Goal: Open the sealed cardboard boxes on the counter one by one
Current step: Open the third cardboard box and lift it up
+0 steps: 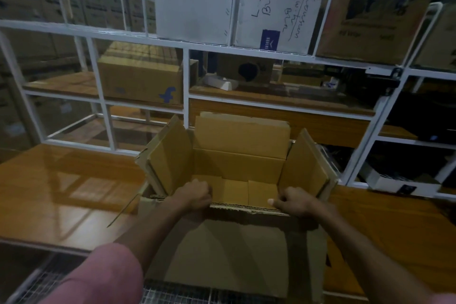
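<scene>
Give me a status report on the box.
Both hands, left and right, grip the near flap. Box open, looks empty. Nothing in the way.

Browns, whites and one pink sleeve

The open cardboard box [237, 175] is plain tan inside, on a glossy orange-brown wood-grain counter [61, 180]. The shelf frame [185, 44] is painted white. A blue "f" mark is seen on the far left brown box [140, 81]; black handwriting and a navy label on a white box [276, 20]. The sleeve [103, 276] is pink.

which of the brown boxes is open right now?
The cardboard box on the counter, gripped at its near edge by the left hand and right hand. Its flaps stand up; the f-logo box on the shelf is closed.
</scene>
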